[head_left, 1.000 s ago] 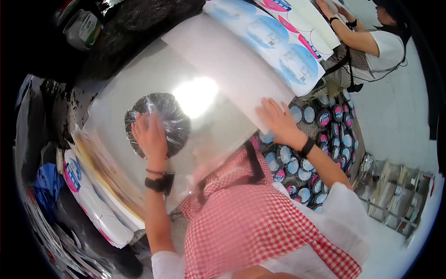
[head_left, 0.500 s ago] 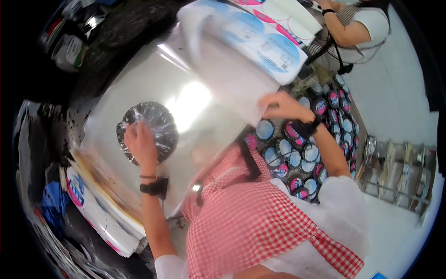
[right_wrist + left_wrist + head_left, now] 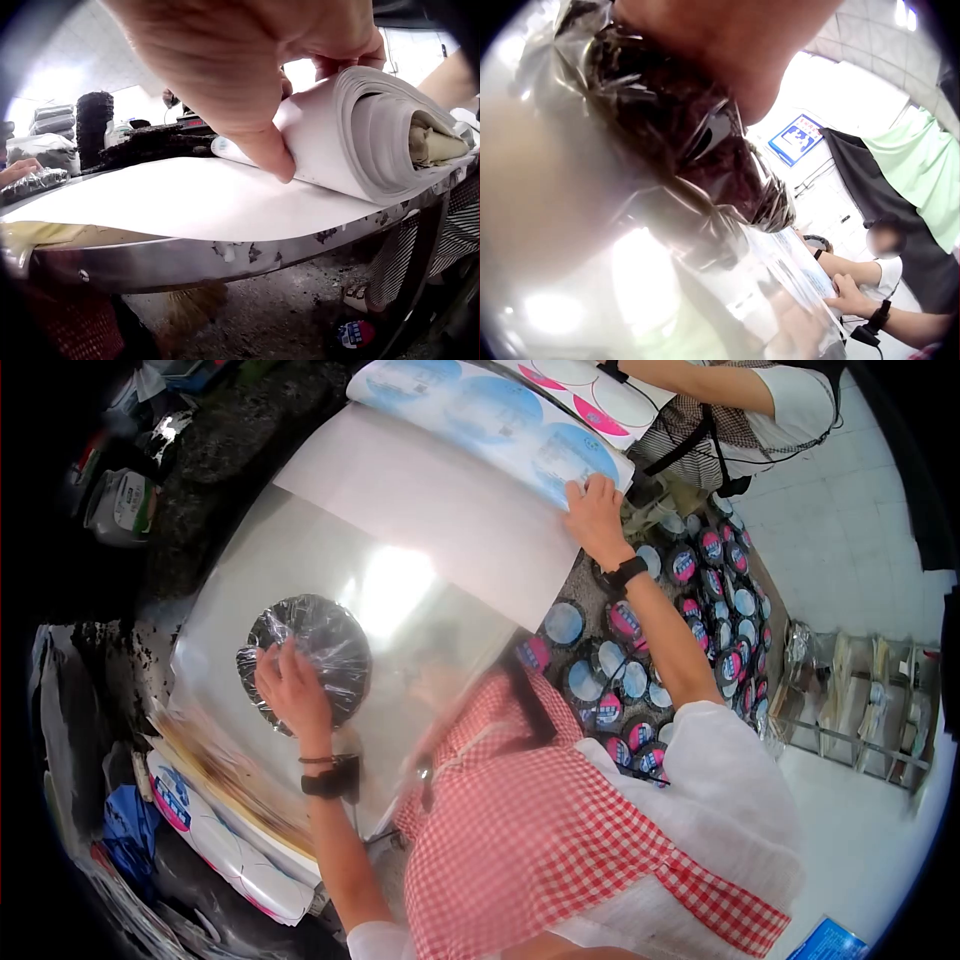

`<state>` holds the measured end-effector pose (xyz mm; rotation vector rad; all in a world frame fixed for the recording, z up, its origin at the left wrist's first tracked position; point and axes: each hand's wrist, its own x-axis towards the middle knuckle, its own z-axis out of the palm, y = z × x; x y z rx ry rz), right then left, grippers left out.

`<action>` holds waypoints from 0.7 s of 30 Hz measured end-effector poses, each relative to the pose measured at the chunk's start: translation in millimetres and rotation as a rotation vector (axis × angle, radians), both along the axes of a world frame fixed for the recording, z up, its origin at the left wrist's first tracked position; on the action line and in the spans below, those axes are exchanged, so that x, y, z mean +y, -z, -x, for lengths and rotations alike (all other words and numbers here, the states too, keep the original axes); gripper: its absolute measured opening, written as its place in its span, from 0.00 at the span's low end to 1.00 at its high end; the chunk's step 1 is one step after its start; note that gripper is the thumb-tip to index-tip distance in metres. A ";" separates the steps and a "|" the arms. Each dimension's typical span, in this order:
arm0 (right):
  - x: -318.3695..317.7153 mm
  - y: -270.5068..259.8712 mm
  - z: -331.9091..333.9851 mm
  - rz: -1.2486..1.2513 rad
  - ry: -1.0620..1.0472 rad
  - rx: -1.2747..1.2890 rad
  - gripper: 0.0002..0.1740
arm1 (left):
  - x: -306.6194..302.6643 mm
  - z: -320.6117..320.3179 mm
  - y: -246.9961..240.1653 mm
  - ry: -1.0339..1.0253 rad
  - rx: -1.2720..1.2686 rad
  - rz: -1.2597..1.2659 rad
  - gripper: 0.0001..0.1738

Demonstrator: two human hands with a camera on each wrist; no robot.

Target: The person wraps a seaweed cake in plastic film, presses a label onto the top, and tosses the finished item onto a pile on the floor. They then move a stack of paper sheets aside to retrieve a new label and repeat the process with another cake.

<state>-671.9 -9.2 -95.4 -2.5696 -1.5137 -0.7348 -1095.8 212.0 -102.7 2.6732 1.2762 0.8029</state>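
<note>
The person is standing at a steel table (image 3: 300, 550) and working with both hands well apart. The left hand (image 3: 292, 695) is resting on a dark round disc wrapped in crinkled clear film (image 3: 315, 645), which is lying near the table's left edge. The fingers are lying spread on the film, pressing rather than closing round anything. In the left wrist view the wrapped disc (image 3: 675, 135) is filling the frame just under the palm.

The right hand (image 3: 592, 515) is reaching to the table's far side, where a stack of printed label sheets (image 3: 480, 410) is curling up beside a plain white sheet (image 3: 440, 510) that is lying flat. In the right wrist view the hand (image 3: 247, 60) is gripping the curled stack (image 3: 375, 127), with the thumb pressing at its base and the fingers curving over the top.

By the look of it the work is partway along: this 1 disc is sitting in its film but showing no label, while dozens of labelled discs (image 3: 690, 610) are lying on the floor to the right. A second person (image 3: 760, 395) is handling sheets at the far end.
</note>
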 end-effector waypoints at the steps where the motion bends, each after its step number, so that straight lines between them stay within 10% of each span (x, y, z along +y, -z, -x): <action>1: -1.7 -2.7 -1.1 0.033 -0.023 0.000 0.06 | -0.2 -0.1 0.6 0.001 0.001 0.002 0.14; 12: 15.8 -17.3 -25.1 0.494 0.024 0.149 0.15 | -0.6 1.2 -0.6 0.009 -0.025 0.018 0.15; 15: 11.3 -28.1 -61.8 0.386 -0.099 0.486 0.23 | -0.1 0.5 -1.0 0.006 -0.008 0.004 0.16; 21: 2.7 -11.7 -11.0 0.100 -0.035 0.097 0.28 | 2.5 2.6 5.6 -0.004 0.008 -0.010 0.15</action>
